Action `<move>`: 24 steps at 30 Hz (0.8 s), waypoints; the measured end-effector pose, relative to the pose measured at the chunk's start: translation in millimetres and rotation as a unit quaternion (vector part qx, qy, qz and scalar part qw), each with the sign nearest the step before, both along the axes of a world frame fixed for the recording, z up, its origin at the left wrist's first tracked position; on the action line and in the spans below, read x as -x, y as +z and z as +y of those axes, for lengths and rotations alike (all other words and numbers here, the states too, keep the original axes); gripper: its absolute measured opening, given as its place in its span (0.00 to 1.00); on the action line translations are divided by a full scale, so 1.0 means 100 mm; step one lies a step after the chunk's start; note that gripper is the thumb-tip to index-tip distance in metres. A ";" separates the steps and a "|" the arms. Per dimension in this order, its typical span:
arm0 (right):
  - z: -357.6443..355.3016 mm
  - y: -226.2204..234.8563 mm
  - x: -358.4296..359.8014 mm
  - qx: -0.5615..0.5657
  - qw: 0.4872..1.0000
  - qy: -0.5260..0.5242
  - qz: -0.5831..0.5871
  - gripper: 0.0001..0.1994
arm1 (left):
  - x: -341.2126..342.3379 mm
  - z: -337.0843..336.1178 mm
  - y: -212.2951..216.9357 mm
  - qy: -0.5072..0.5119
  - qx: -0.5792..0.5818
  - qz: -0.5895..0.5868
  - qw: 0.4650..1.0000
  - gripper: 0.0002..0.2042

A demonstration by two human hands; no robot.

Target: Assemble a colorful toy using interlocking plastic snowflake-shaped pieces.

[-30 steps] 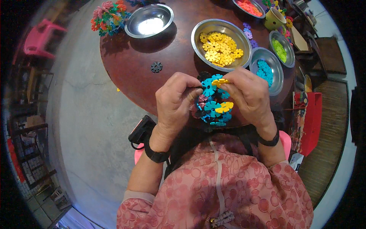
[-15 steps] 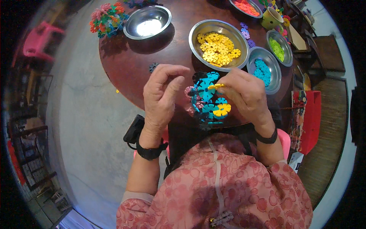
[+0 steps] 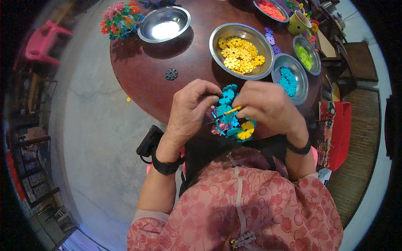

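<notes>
A cluster of interlocking plastic flower discs (image 3: 226,97), mostly blue with pink and black ones, sits between my hands near the table's front edge. My left hand (image 3: 189,109) is closed, its thumb and index finger pinching the cluster's upper left side. My right hand (image 3: 270,105) pinches a yellow flower disc (image 3: 233,110), seen edge-on against the cluster's blue discs. Another yellow disc (image 3: 246,130) is fixed at the cluster's lower right. My fingers cover part of the cluster.
Beyond my hands stands a steel bowl of yellow discs (image 3: 215,57). To its right are bowls of blue discs (image 3: 302,91) and green discs (image 3: 317,69). A shiny steel bowl (image 3: 184,33) stands far left beside a multicoloured disc ball (image 3: 120,21). One dark disc (image 3: 171,74) lies on the table (image 3: 138,69).
My left hand has moved right and closed on the cluster's upper left side. The yellow disc in my right hand has shifted down and left, and the cluster has turned slightly.
</notes>
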State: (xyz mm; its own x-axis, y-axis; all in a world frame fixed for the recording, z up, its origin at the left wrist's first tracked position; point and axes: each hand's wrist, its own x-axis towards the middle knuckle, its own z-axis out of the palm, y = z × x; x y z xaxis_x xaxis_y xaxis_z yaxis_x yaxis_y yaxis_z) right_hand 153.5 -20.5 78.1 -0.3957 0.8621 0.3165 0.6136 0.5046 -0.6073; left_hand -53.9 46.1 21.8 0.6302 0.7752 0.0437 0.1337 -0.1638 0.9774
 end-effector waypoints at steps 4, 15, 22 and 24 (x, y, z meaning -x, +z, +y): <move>0.40 -0.15 -0.25 -0.035 0.990 -0.136 -0.027 0.09 | -0.01 0.00 0.03 0.066 -0.052 -0.063 0.994 0.05; 0.85 -0.69 -0.36 0.003 0.938 -0.236 -0.255 0.11 | 0.01 -0.01 0.05 0.084 -0.043 -0.060 0.994 0.05; 0.89 -0.74 -0.47 -0.050 0.941 -0.232 -0.243 0.08 | -0.02 -0.04 0.06 0.090 -0.003 -0.061 0.994 0.05; 0.91 -0.75 -0.51 -0.076 0.942 -0.231 -0.230 0.08 | 0.00 0.00 -0.01 0.086 -0.041 -0.048 0.994 0.04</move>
